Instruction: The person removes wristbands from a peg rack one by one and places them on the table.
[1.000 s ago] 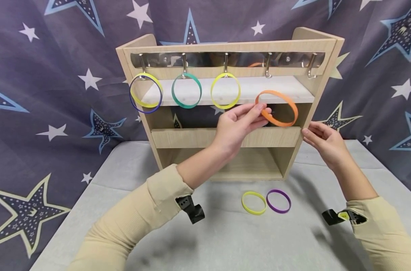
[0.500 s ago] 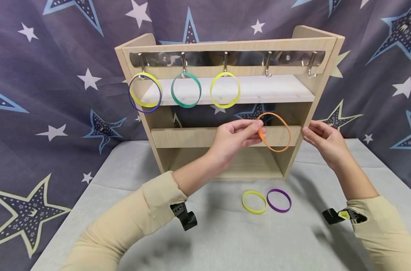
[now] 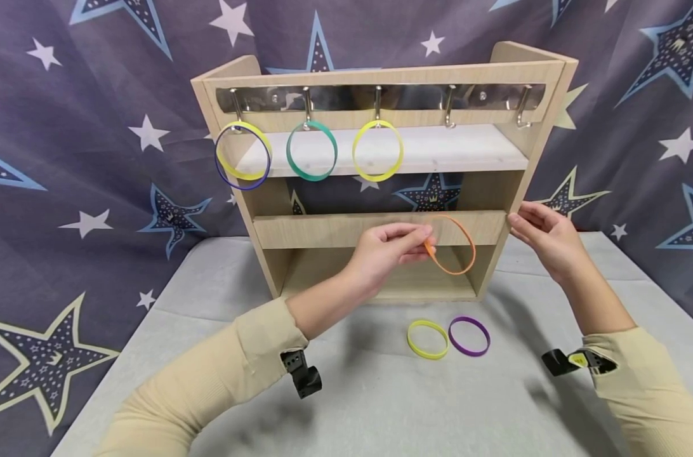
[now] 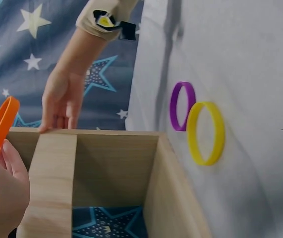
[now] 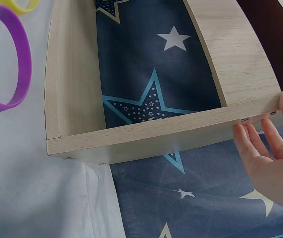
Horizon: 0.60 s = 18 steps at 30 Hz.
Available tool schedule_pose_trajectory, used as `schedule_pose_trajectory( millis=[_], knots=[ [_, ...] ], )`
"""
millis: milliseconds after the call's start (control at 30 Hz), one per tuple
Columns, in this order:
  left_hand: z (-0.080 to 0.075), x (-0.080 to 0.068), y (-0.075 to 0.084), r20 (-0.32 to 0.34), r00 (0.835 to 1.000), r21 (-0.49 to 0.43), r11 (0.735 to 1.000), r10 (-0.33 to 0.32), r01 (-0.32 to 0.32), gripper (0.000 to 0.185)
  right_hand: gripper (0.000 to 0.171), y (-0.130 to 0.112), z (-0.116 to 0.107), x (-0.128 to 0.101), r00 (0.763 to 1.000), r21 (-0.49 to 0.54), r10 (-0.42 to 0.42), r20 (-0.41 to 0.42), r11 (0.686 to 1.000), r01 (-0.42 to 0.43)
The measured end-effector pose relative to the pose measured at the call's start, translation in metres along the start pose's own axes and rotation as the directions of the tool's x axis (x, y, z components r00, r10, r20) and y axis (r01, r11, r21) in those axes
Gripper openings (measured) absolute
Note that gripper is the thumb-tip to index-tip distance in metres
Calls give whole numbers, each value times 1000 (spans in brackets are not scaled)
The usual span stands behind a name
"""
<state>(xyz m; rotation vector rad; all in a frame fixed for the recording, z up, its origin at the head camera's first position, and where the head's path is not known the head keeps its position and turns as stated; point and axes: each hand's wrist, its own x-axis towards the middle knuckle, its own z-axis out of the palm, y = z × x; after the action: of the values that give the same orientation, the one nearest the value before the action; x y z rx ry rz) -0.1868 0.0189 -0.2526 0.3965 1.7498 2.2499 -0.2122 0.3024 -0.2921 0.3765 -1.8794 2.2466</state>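
My left hand (image 3: 389, 251) pinches an orange ring (image 3: 452, 244) in front of the lower part of the wooden rack (image 3: 381, 76); in the left wrist view the orange ring (image 4: 0, 126) shows above my palm. My right hand (image 3: 543, 238) rests with straight fingers on the rack's right side panel; in the right wrist view the fingers (image 5: 268, 144) lie against the panel's edge. A yellow-and-purple pair (image 3: 244, 158), a green ring (image 3: 312, 151) and a yellow ring (image 3: 377, 151) hang on the three left hooks. The two right hooks (image 3: 449, 105) are bare.
A yellow ring (image 3: 428, 339) and a purple ring (image 3: 469, 336) lie side by side on the grey cloth-covered table (image 3: 209, 298) in front of the rack. A star-patterned dark curtain (image 3: 95, 127) hangs behind. Black wrist cameras (image 3: 301, 374) sit on both sleeves.
My left hand has carried the orange ring down from shelf height, below the fourth hook, to the rack's lower opening. My right hand has stayed on the side panel.
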Motion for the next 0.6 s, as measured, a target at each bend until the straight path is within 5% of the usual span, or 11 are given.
schedule_pose_trajectory(
  millis=[600],
  knots=[
    [-14, -5, -18, -72, 988, 33, 990, -134, 136, 26, 21, -1, 0, 0, 1000, 5, 4, 4, 1000, -4]
  ],
)
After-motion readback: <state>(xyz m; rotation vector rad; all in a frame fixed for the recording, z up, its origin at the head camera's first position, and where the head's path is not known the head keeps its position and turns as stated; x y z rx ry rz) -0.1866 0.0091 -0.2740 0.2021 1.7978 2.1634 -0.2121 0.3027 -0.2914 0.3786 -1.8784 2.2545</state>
